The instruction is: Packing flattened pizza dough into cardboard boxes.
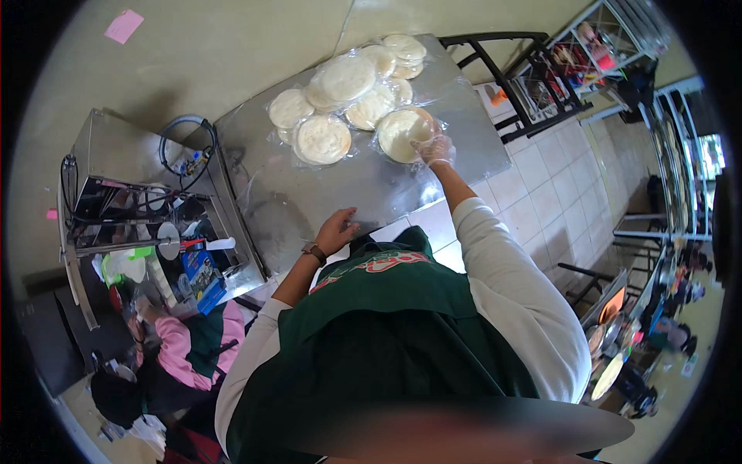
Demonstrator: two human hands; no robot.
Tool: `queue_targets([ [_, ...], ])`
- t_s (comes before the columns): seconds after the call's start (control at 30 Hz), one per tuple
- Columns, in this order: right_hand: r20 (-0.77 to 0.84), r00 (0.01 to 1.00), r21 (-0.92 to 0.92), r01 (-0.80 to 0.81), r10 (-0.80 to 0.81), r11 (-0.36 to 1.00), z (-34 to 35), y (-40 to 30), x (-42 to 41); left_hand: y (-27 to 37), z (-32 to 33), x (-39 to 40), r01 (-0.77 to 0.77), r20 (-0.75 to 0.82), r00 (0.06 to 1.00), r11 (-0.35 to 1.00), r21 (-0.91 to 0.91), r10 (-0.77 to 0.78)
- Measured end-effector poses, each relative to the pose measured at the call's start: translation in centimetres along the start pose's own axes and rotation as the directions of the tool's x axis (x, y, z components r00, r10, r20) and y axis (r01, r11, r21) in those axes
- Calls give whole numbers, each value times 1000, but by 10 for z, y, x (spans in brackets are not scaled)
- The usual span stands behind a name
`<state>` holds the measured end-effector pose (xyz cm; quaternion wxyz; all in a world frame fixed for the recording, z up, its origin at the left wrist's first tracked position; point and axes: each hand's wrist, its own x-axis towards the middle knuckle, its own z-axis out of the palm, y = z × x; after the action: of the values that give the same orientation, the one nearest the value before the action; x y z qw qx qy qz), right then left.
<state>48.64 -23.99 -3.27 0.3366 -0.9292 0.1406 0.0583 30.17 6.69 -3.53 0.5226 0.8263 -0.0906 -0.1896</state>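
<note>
Several stacks of pale round flatbreads [348,78] in clear plastic lie on a stainless steel table [371,185]. My right hand [436,149], in a clear plastic glove, touches the lower right edge of the flatbread stack [399,136] nearest to it; its fingers lie over the bread and wrapping, and whether they grip cannot be told. My left hand [338,231], with a watch on the wrist, rests at the table's near edge, fingers apart and holding nothing. Another wrapped flatbread [322,139] lies farther left.
A steel appliance [133,156] with a coiled hose [188,122] stands at the left. Below it a co-worker in pink sleeves [179,342] handles something unclear. A black metal frame [510,87] adjoins the table's right side. Metal racks [672,162] and other people are farther right.
</note>
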Motion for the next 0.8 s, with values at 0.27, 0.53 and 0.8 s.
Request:
queue_targets([
  [0.27,47,999,-363,29,-13,931,10,-21,27,19,-6,14,-31,-147,987,965,261,72],
  [0.53,646,758,650,-489,-85,582,5,-25,-3,84,26,58,-28,-365,906,892,451,213],
  [0.8,748,644,635,-626,-160,453,-41,-61,-22,76,39,65,-54,-461,817,750,-659,-346],
])
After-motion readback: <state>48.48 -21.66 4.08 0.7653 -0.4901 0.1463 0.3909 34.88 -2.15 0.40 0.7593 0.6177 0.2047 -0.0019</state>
